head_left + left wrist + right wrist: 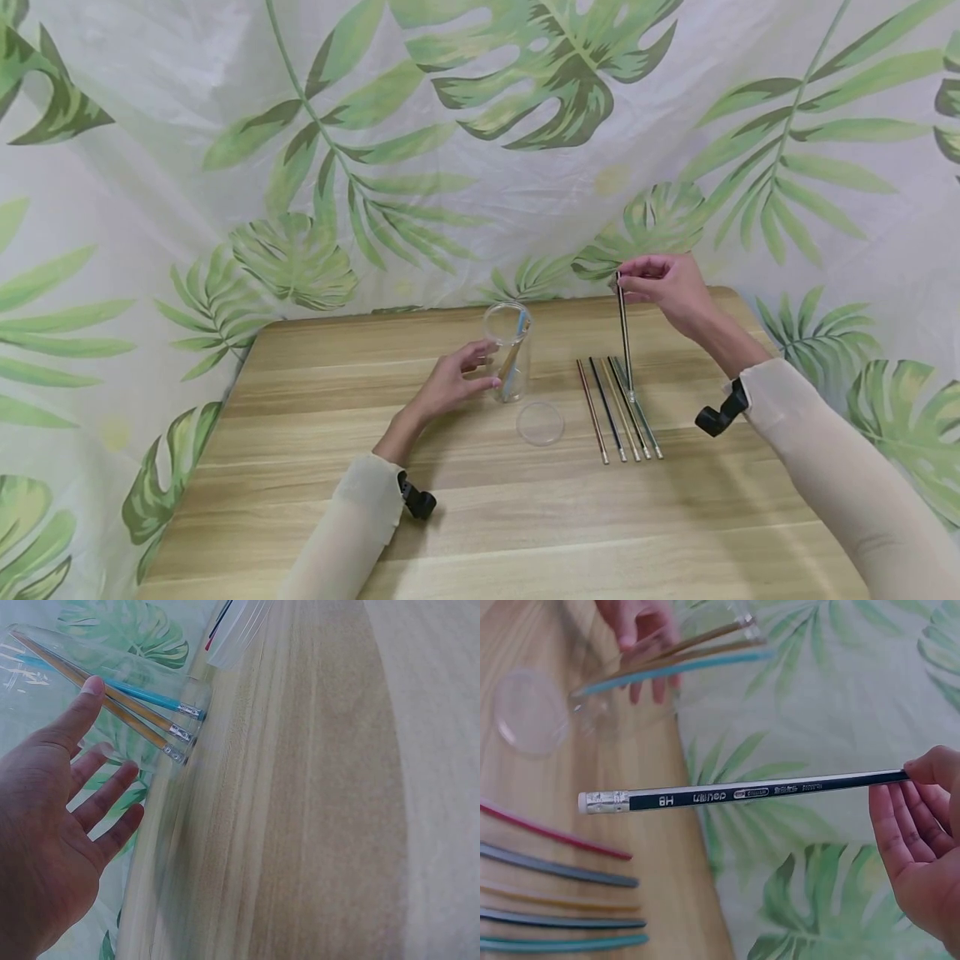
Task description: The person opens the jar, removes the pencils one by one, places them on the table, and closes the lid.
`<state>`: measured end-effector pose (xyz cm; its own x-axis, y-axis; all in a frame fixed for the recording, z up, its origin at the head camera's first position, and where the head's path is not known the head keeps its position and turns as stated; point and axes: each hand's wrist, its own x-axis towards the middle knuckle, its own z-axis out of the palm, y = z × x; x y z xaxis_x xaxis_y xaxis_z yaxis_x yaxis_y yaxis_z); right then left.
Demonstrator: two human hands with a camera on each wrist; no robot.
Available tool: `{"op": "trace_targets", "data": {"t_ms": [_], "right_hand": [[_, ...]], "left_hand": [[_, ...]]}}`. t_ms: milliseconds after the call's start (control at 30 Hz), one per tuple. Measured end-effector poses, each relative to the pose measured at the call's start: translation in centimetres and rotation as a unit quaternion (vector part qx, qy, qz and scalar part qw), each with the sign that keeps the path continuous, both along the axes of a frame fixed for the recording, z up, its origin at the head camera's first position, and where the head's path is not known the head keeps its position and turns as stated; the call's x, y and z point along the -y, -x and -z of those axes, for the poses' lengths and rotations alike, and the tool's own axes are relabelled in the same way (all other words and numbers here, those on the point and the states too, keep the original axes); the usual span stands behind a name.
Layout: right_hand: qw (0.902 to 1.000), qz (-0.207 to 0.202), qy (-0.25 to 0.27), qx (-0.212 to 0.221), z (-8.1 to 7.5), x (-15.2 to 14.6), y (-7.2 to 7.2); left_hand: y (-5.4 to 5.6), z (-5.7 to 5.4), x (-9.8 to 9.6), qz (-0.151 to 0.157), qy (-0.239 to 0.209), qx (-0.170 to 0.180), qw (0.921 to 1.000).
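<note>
My right hand (667, 292) pinches a dark pencil (757, 789) by its end, above the table. The pencil has a silver ferrule and white eraser, marked HB; in the head view its eraser end hangs down. My left hand (453, 379) is beside a clear plastic jar (523, 379), thumb and fingers spread about its side; how firmly they touch is unclear. Inside the upright jar lean a blue pencil (146, 693) and two wood-coloured pencils (139, 731), eraser ends down. Several pencils (607, 408) lie in a row below my right hand, red, dark, yellow and teal.
A clear round lid (540, 423) lies flat on the wooden table (300, 467), between the jar and the pencil row. Behind the table's far edge hangs a leaf-patterned curtain (525, 192). Each wrist wears a small black camera.
</note>
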<state>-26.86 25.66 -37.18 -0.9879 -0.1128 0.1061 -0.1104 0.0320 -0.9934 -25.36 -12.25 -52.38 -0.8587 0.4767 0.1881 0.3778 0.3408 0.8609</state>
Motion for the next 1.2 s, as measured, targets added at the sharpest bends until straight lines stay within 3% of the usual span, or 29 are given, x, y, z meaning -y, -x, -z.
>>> {"op": "trace_targets", "data": {"t_ms": [267,567,1200], "right_hand": [[0.9974,-0.028,-0.049,0.045,3.1,-2.3,-0.5],[0.9892,-0.027,-0.109,0.094,6.9,-4.2,-0.9],[0.9837,-0.011,-0.116,0.138,11.7,-5.8,-0.7]], "left_hand": [[0.1,0.1,0.0,0.0,0.0,0.002,1.0],[0.0,0.0,0.0,0.003,-0.004,-0.001,1.0],[0.1,0.1,0.0,0.001,-0.007,0.005,1.0]]}}
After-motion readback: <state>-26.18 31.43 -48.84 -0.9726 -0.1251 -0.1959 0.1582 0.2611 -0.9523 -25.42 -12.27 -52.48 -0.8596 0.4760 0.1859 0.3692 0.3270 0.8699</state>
